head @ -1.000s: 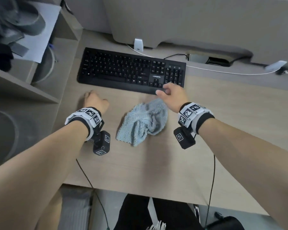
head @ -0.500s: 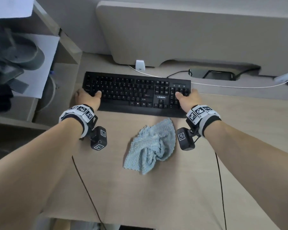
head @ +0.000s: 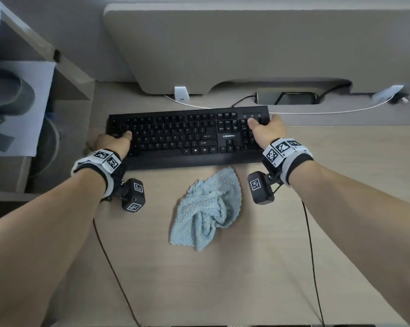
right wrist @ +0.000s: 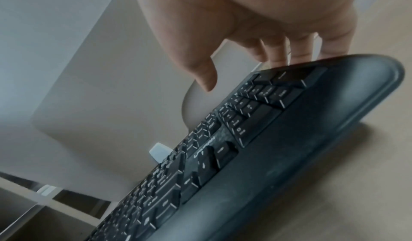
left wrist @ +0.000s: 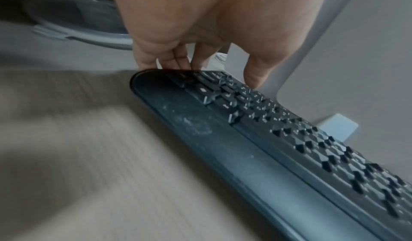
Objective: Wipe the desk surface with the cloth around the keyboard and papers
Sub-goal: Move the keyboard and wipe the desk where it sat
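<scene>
both hands on the keyboard, cloth waiting

the step in hand looks like clearing the keyboard (head: 187, 138) out of the way, not wiping. the left hand (head: 112, 143) grips its left end, fingers hooked over the edge and thumb on the keys, as the left wrist view shows; the right hand (head: 267, 131) grips the right end the same way, and in the right wrist view that end looks slightly raised off the table (head: 223, 279). the cloth (head: 207, 208) lies crumpled and untouched on the table just in front of the keyboard, between the two wrists.

the next move probably calls for setting the keyboard aside or further back, then freeing one hand to pick up the cloth and sweep the bared patch.

behind the keyboard, a black cable (head: 243, 101) and a white cable (head: 317, 112) run along the back of the table and could snag or limit how far it goes. a small white block (head: 181, 93) stands there too. no papers are clearly in view on the table.
</scene>
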